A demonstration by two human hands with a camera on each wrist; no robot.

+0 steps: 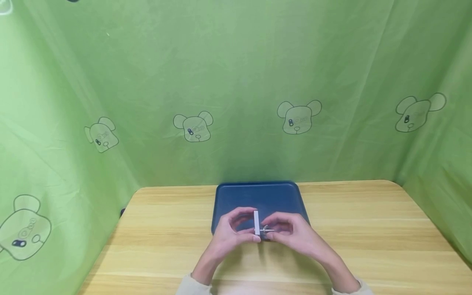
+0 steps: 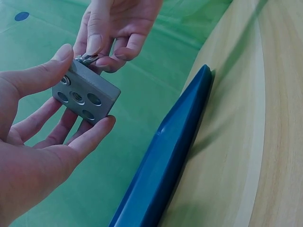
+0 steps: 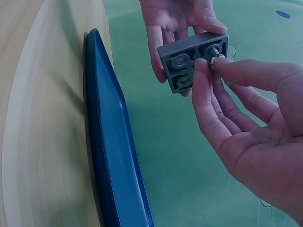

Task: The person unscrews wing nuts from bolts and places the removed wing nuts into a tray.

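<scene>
My left hand (image 1: 226,232) grips a small grey rectangular block (image 1: 257,221) by its edges, thumb on one side and fingers on the other. Several round holes pierce the face of the block (image 2: 86,85) seen in the left wrist view. Its other side, in the right wrist view, has raised ring shapes and a threaded bolt (image 3: 214,51) sticking out near one corner. With thumb and fingertips my right hand (image 1: 300,234) pinches a small metal wing nut (image 1: 264,228) on that bolt. The fingers partly hide the wing nut (image 2: 87,59) in both wrist views.
A dark blue tray (image 1: 254,196) lies on the wooden table (image 1: 166,229), beneath and behind the hands. Green curtains (image 1: 236,82) with bear-face prints hang behind the table and along both sides.
</scene>
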